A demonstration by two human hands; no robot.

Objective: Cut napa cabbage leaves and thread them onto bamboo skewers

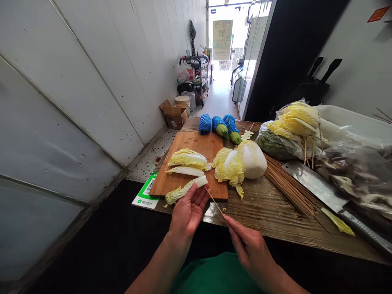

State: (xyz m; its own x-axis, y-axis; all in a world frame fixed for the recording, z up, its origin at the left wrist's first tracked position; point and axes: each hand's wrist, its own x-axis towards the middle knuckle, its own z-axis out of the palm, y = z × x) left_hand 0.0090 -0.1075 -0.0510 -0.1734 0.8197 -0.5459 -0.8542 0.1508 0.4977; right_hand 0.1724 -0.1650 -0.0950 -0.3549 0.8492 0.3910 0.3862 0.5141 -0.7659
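My left hand (192, 207) is closed around a strip of napa cabbage leaf (185, 189), its white stem end pointing right and its yellow frilly end reaching left over the board's front edge. Between the thumb and fingers of my right hand (249, 241) is a thin wooden skewer (218, 205). The skewer's far tip meets the stem end of the leaf; whether it has gone in I cannot tell. Behind my left hand, cut napa cabbage pieces (187, 158) lie on the wooden cutting board (199, 141). Right of the board sit loose cabbage leaves (231, 165) and a cabbage head (252, 159).
A cleaver (315, 181) and a bundle of skewers (288, 183) lie on the table's right side. Beyond them are skewered cabbage leaves (295, 118) and bagged mushrooms (361, 179). Zucchini in blue foam nets (219, 124) lie behind the board. A green payment sign (145, 196) sits at left.
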